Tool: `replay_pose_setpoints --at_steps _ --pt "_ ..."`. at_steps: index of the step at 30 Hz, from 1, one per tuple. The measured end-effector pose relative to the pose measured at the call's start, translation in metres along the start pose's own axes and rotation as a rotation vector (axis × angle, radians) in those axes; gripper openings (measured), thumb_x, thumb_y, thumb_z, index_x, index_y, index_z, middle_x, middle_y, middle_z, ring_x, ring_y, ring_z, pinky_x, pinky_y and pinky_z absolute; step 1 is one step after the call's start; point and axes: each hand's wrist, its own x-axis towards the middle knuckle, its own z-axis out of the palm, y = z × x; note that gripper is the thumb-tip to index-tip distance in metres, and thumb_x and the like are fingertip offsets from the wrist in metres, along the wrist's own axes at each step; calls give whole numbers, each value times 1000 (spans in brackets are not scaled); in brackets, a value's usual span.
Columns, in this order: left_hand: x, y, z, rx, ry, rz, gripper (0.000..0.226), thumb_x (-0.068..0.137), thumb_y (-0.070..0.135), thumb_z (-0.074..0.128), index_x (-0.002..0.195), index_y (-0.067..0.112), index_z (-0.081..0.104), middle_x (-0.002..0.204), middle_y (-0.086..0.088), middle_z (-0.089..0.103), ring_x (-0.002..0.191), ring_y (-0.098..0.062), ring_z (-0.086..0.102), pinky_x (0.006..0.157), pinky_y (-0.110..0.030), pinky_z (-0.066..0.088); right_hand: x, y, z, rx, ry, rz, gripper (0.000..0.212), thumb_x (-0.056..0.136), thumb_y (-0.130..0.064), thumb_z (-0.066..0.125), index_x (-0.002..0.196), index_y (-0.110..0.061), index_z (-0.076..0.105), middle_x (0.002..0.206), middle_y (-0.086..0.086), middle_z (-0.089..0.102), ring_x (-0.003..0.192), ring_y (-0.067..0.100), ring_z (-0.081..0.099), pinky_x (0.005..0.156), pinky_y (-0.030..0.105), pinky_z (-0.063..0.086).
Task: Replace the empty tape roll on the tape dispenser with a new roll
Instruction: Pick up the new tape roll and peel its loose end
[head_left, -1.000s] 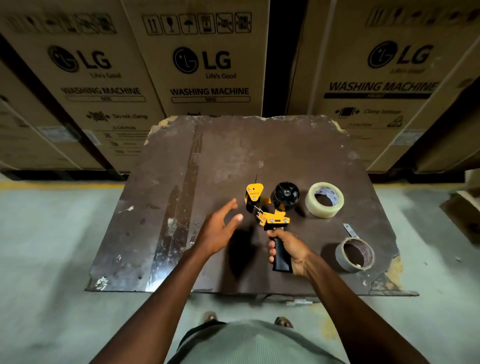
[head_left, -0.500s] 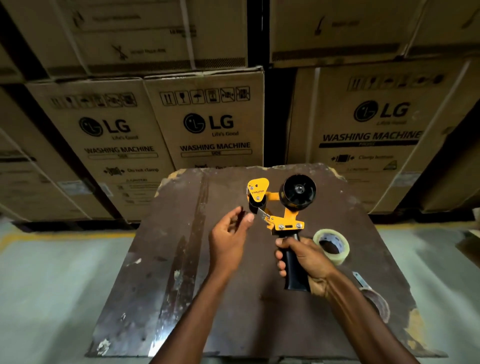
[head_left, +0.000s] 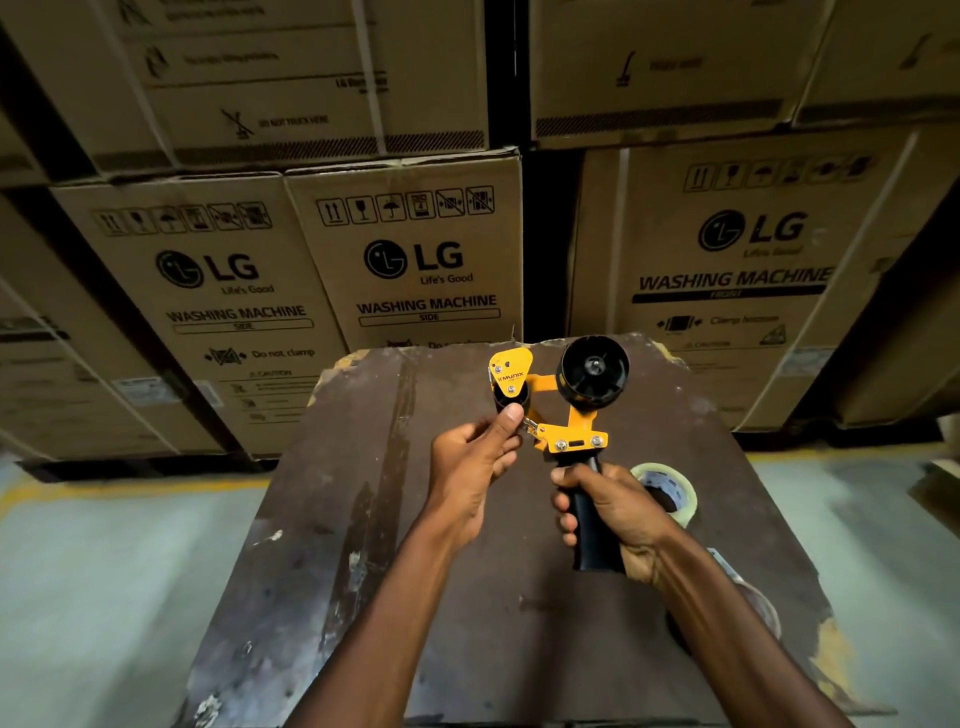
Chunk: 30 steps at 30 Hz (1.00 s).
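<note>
Now that the right hand (head_left: 605, 512) has raised the dispenser (head_left: 563, 410) by its grip, the left hand (head_left: 475, 462) pinches its front roller; hub bare, new roll (head_left: 667, 488) lies just right.

Yellow-and-black tape dispenser (head_left: 563, 415); seemingly clear, pale tape roll (head_left: 670, 486); brown boxes (head_left: 415, 249).

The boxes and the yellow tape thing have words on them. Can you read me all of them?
"LG", "Life's Good", "WASHING MACHINE", "SIDE": middle box.
"LG", "WASHING MACHINE", "SIDE", "Do not clamp": left box.
"LG", "WASHING MACHINE", "Clamp bottom": right box; its slogan is blurred.
"DO NOT TRUCK HERE": upper box, faint.
"MUNIX": yellow plate of the tape dispenser.
Small caution print and white stickers: too small to read.
</note>
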Motion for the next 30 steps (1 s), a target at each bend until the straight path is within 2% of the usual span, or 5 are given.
replay_pose_setpoints --at_steps 4,11,19,24,30 --pt "-2 4 6 -93 25 -52 44 78 26 81 108 -2 67 98 -14 77 97 -25 74 90 -37 58 2 0 -1 -2 3 -7 10 92 -9 61 83 -11 57 63 7 54 48 19 48 47 28 41" --pt "2 2 11 -136 55 -79 27 81 22 78 99 4 70 98 -14 75 100 -29 71 88 -35 57 4 0 -1 -8 1 -8 10 92 -8 60 85 -11 54 62 7 52 47 18 45 46 28 40" --pt "5 -1 14 -186 30 -73 11 87 15 71 94 7 69 98 -14 73 99 -26 69 98 -39 52 8 -4 -3 -9 6 4 8 91 -9 61 87 -12 54 62 5 52 47 17 45 45 26 40" --pt "0 -7 16 -194 -27 -57 21 88 8 68 108 1 68 99 -10 75 96 -18 68 96 -34 50 9 -9 -5 51 9 -13 11 92 -9 59 83 -12 53 60 4 50 45 15 44 43 26 38" --pt "-2 -12 11 -244 -48 -65 41 84 10 72 121 -4 63 118 -24 68 105 -26 65 102 -38 49 11 -12 -8 30 -11 -18 11 90 -10 61 81 -12 55 61 5 51 46 16 45 44 27 39"
